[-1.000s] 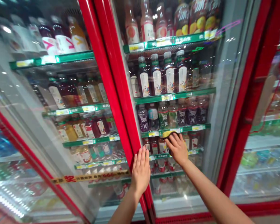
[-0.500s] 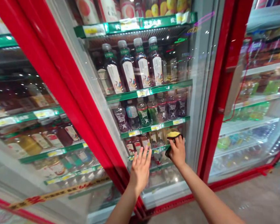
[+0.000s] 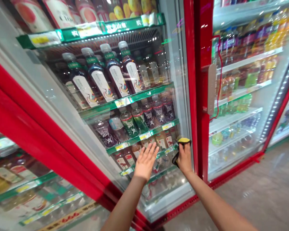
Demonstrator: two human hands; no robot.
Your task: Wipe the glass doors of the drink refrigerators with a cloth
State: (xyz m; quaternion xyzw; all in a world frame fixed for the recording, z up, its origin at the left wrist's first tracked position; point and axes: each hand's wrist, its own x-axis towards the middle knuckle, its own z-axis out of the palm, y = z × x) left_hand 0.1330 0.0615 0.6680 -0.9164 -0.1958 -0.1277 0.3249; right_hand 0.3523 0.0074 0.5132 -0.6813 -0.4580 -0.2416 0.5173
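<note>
My right hand (image 3: 185,158) is closed on a yellow and black cloth (image 3: 184,140), held against the glass door near its right edge. Part of the cloth's dark edge hangs below the fingers. To the left of it, my left hand (image 3: 146,162) is open with the fingers spread, in front of the same glass door (image 3: 62,141); whether the palm touches the glass I cannot tell. Behind the glass, dark bottles with white labels (image 3: 119,78) stand on one shelf, and smaller bottles (image 3: 128,123) fill the shelf below.
Red frames (image 3: 199,96) border the door. A second fridge (image 3: 245,73) with several shelves of drinks is at the right, and a red cord (image 3: 220,73) hangs beside its frame. Grey floor (image 3: 250,189) lies at the lower right. Another fridge section is at lower left.
The camera view has turned to the right, so the shelves sit further left and more of the right-hand fridge shows. The right hand with the cloth is now closer to the door's right frame.
</note>
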